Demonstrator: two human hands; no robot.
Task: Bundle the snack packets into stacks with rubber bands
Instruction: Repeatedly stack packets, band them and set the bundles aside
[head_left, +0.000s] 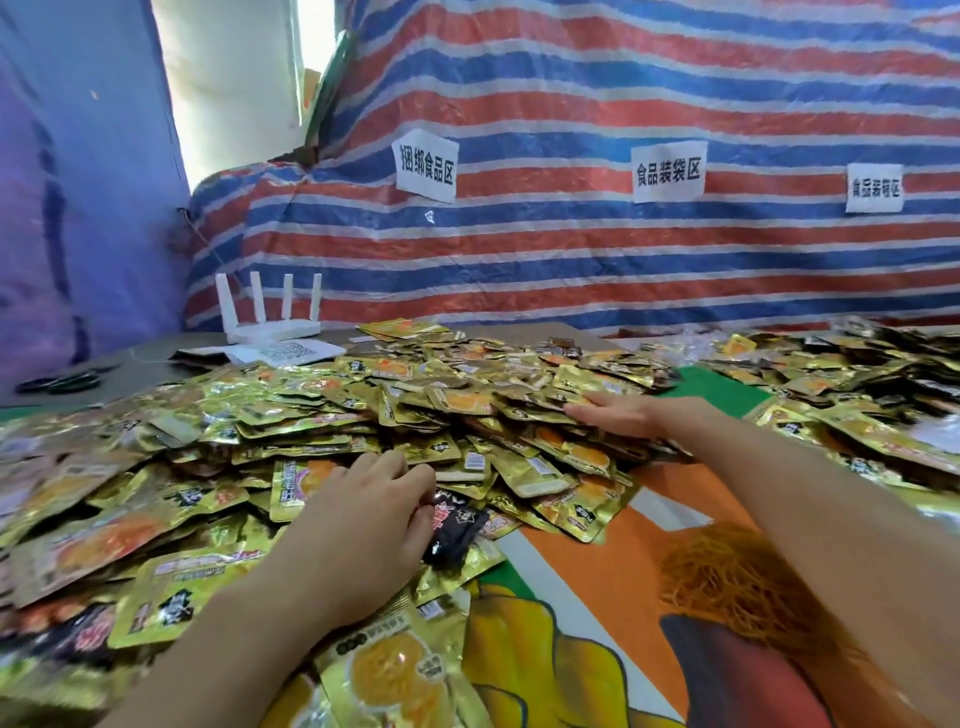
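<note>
A big heap of gold snack packets covers the table from the left edge to the middle. My left hand lies on the near part of the heap, fingers bent down onto the packets beside a black packet; I cannot tell whether it holds any. My right hand reaches farther back and rests flat, fingers straight, on top of the heap. A mound of orange rubber bands sits on the printed cloth under my right forearm.
A second spread of gold packets lies at the far right. A white router and papers stand at the back left, with black scissors beside them. A striped tarp wall with paper labels closes the back.
</note>
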